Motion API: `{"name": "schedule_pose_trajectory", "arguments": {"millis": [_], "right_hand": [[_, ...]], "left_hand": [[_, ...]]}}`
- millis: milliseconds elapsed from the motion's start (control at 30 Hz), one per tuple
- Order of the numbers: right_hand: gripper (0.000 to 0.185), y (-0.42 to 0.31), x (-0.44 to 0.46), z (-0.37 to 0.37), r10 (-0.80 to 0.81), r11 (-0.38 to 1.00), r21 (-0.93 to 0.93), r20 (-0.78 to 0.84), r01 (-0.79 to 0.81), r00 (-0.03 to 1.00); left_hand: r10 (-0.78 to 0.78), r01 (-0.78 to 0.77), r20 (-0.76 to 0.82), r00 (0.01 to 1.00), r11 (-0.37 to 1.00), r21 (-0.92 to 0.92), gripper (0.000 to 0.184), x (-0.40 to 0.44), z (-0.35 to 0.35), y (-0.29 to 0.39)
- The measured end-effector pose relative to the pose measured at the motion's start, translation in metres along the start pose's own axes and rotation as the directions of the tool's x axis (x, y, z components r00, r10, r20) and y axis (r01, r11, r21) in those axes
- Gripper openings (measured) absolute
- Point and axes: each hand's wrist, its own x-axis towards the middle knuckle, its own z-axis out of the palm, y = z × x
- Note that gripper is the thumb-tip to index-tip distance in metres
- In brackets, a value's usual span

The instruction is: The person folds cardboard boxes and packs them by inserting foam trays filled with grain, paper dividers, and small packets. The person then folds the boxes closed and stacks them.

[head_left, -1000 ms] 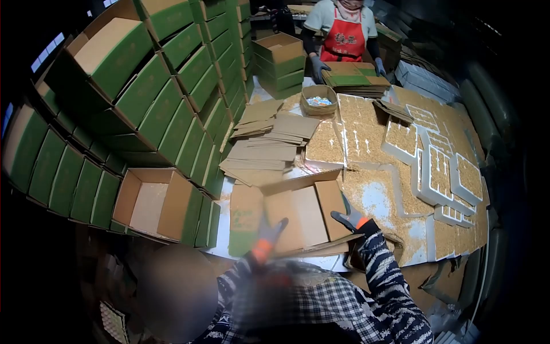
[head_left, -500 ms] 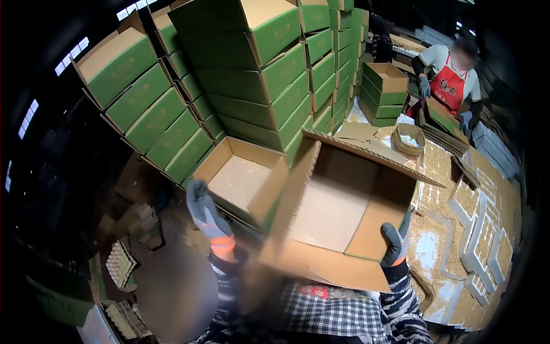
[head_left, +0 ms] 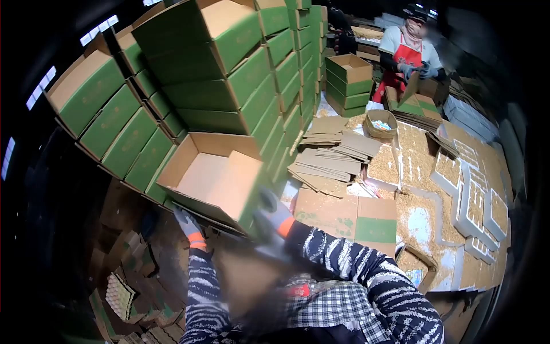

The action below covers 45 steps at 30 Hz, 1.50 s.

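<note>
An open-topped green and brown cardboard box [head_left: 212, 178] sits on the low stack at the left, beside the tall stacks. My left hand [head_left: 186, 222], in a grey glove with an orange cuff, touches the box's near left lower edge; its fingertips are partly hidden by the box. Against the right side of the box is my right hand [head_left: 274, 212], blurred by motion, so its fingers are hard to make out. A flat brown and green cardboard sheet [head_left: 344, 215] lies on the table, right of my right hand.
Tall stacks of green boxes [head_left: 189, 74] stand at the left and behind. Cardboard pieces [head_left: 329, 163], a small basket [head_left: 381, 123] and white trays [head_left: 474, 198] are on the table. A co-worker [head_left: 407, 54] handles cardboard at the back. An egg tray [head_left: 119, 295] lies low left.
The folded box has moved left from the table onto the low stack. My left hand has come to its lower edge, and my right hand has swung left with it.
</note>
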Motion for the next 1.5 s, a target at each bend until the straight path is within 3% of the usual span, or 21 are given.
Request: {"name": "schedule_pose_trajectory", "arguments": {"millis": [100,167,200,233,300,400,467,567,600,667,767,800,867,967,1100,1233,1300,1367,1400,1433,1500], "right_hand": [[0.072,-0.028,-0.038,-0.074,0.008,0.981,-0.192,-0.047,-0.017,0.999],[0.069,-0.015,-0.067,-0.137,-0.191,0.888,-0.445,-0.125,0.117,0.974],[0.070,-0.012,-0.086,-0.165,-0.194,0.701,-0.713,-0.189,0.001,0.963],[0.071,-0.010,-0.104,-0.185,-0.200,0.433,-0.891,-0.239,-0.133,0.950],[0.072,-0.001,-0.146,-0.199,-0.095,0.324,-0.936,-0.175,-0.136,0.980],[0.071,0.041,-0.215,-0.183,0.031,0.284,-0.942,0.198,0.181,0.980],[0.067,0.091,-0.237,-0.177,-0.120,0.034,-0.880,0.467,0.474,0.876],[0.063,0.063,-0.238,-0.201,0.000,0.383,-0.818,0.465,0.430,0.885],[0.063,0.045,-0.237,-0.214,0.001,0.375,-0.828,0.450,0.417,0.893],[0.065,-0.009,-0.227,-0.239,-0.002,0.528,-0.837,0.166,0.142,0.986],[0.064,-0.122,-0.202,-0.268,-0.432,0.311,-0.950,-0.104,0.040,0.896],[0.064,-0.146,-0.198,-0.275,-0.528,0.216,-0.975,-0.152,-0.040,0.836],[0.063,-0.155,-0.189,-0.284,-0.485,0.192,-0.978,-0.162,-0.077,0.859],[0.058,-0.136,-0.192,-0.285,-0.474,0.106,-0.986,-0.167,-0.132,0.865],[0.041,-0.118,-0.223,-0.290,-0.671,0.080,-0.997,-0.054,-0.001,0.739],[0.019,-0.162,-0.235,-0.305,-0.675,0.258,-0.853,0.176,0.453,0.716],[0.016,-0.167,-0.234,-0.308,-0.656,0.453,-0.762,0.068,0.464,0.752],[0.012,-0.169,-0.220,-0.295,-0.470,0.509,-0.793,0.070,0.335,0.880],[0.013,-0.158,-0.209,-0.289,-0.240,0.554,-0.802,0.103,0.223,0.965],[0.016,-0.142,-0.201,-0.287,0.004,0.573,-0.813,0.131,0.105,0.991],[0.026,-0.115,-0.202,-0.285,-0.006,0.451,-0.880,0.166,0.151,0.986]], "left_hand": [[0.279,-0.148,-0.146,0.949,0.804,0.577,0.056,-0.089,0.034,0.092],[0.376,-0.426,0.201,0.904,0.818,0.387,0.056,-0.170,0.044,0.115],[0.510,-0.664,0.561,0.652,0.742,0.098,0.055,-0.185,0.046,0.124],[0.611,-0.732,0.749,0.256,0.628,-0.263,0.055,-0.198,0.051,0.130],[0.374,-0.632,0.926,0.049,0.729,-0.261,0.055,-0.224,0.082,0.111],[0.152,-0.618,0.959,0.240,0.785,0.030,0.063,-0.231,0.180,0.105],[0.042,-0.693,0.967,0.249,0.706,0.148,0.069,-0.235,0.224,0.063],[-0.216,-0.758,0.962,0.164,0.596,0.263,0.079,-0.242,0.254,0.025],[-0.302,-0.761,0.947,0.108,0.588,0.274,0.081,-0.239,0.261,0.033],[-0.424,-0.742,0.906,-0.021,0.613,0.270,0.080,-0.218,0.277,0.044],[-0.323,-0.476,0.946,-0.023,0.836,0.273,0.051,-0.178,0.304,0.187],[-0.141,-0.565,0.990,0.007,0.816,0.121,0.044,-0.174,0.307,0.224],[0.162,-0.735,0.987,-0.003,0.669,-0.112,0.036,-0.176,0.310,0.257],[0.094,-0.783,0.987,-0.132,0.601,-0.162,0.037,-0.187,0.317,0.253],[-0.080,-0.497,0.957,-0.279,0.865,-0.072,0.036,-0.169,0.314,0.266],[-0.329,-0.663,0.826,-0.458,0.745,-0.071,0.036,-0.137,0.334,0.247],[-0.356,-0.478,0.863,-0.358,0.864,0.158,0.032,-0.128,0.347,0.224],[0.037,-0.188,0.983,0.178,0.982,-0.003,0.028,-0.176,0.358,0.226],[0.016,0.069,0.946,0.322,0.997,-0.040,0.025,-0.195,0.361,0.234],[0.089,0.082,0.925,0.369,0.988,-0.128,0.023,-0.208,0.361,0.219],[0.220,-0.085,0.970,0.100,0.974,-0.211,0.023,-0.234,0.360,0.229]]}}
